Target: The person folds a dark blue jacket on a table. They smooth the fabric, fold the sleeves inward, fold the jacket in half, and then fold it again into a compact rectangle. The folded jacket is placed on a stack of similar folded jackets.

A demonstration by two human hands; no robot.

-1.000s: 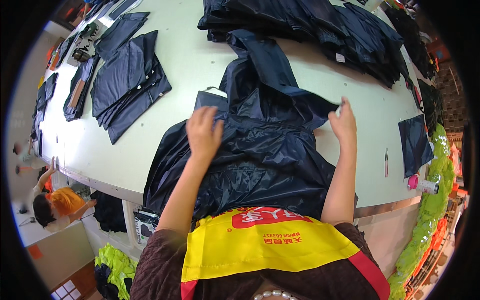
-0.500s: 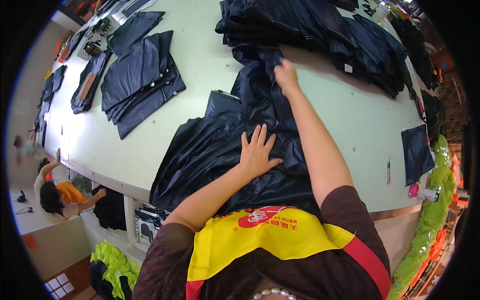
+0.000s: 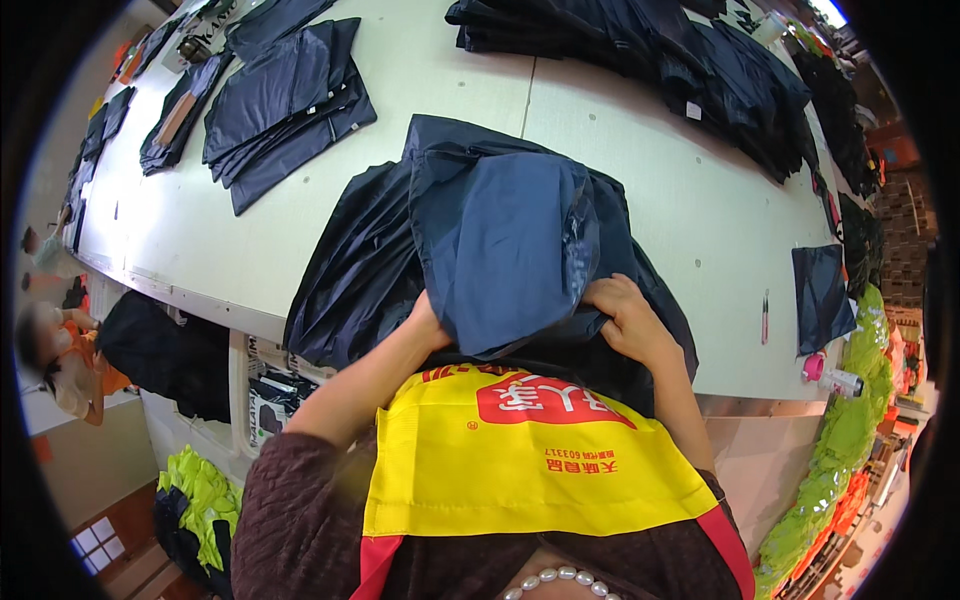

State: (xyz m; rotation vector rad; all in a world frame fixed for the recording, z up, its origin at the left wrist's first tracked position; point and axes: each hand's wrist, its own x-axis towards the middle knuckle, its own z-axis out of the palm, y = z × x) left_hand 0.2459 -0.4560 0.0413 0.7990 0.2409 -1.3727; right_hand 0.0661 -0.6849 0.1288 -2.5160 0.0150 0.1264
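A dark navy garment (image 3: 510,240) of thin, shiny fabric lies bunched on the table in front of me. Its middle part stands up in a rounded fold with a duller blue face. At that fold's left edge, my left hand (image 3: 430,318) reaches under the fabric, which hides its fingers. On the other side, my right hand (image 3: 628,314) has its fingers bent and closed on the garment's edge. Black pleated folds (image 3: 355,265) spread out to the left, beside my left forearm.
Folded dark garments (image 3: 285,100) are stacked at the far left, and a larger pile (image 3: 650,50) lies at the back. Near the table's right edge are small snips (image 3: 765,318), a dark cloth piece (image 3: 822,300) and a bottle (image 3: 840,382). Another person (image 3: 70,360) sits at left.
My right hand has come back from the garment's far end toward me, bringing that end along. My left hand has gone from lying flat on top to the fold's left edge.
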